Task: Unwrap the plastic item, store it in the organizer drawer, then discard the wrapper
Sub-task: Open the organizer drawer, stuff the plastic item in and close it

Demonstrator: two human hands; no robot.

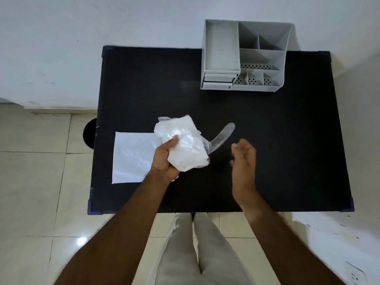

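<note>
1. Thin crinkled plastic bundle (183, 144) gripped in left hand (164, 159), above table (267, 161).
2. Right hand (243, 159) empty, fingers loosely curled.
3. Probably light, soft, slippery; pinch loose clear tail (223, 135).

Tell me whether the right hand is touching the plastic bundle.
Apart. The head view shows the right hand open and empty, with bare black table between it and the plastic bundle that the left hand holds.
</note>
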